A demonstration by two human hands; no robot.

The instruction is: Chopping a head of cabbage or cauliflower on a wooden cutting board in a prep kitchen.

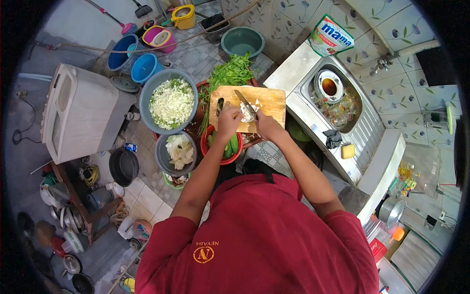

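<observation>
A wooden cutting board (273, 101) lies before me, with an oval handle hole at its left. My right hand (270, 126) grips the handle of a kitchen knife (242, 98), whose blade points up and to the left over the board. Chopped white pieces (246, 114) lie under and beside the blade. My left hand (229, 119) is curled over the board's left part, beside these pieces; whether its fingers pinch something is hidden. A red basket (239, 149) of cucumbers (228, 150) sits below the board, and a bunch of leafy greens (231, 71) lies behind it.
To the left stand a large grey basin (142, 104) of chopped white and green vegetables and a smaller grey bowl (161, 165) of pale leaves. A steel sink (367, 121) holding glasses is at the right, with a yellow sponge (348, 151). Behind is a green tub (242, 41).
</observation>
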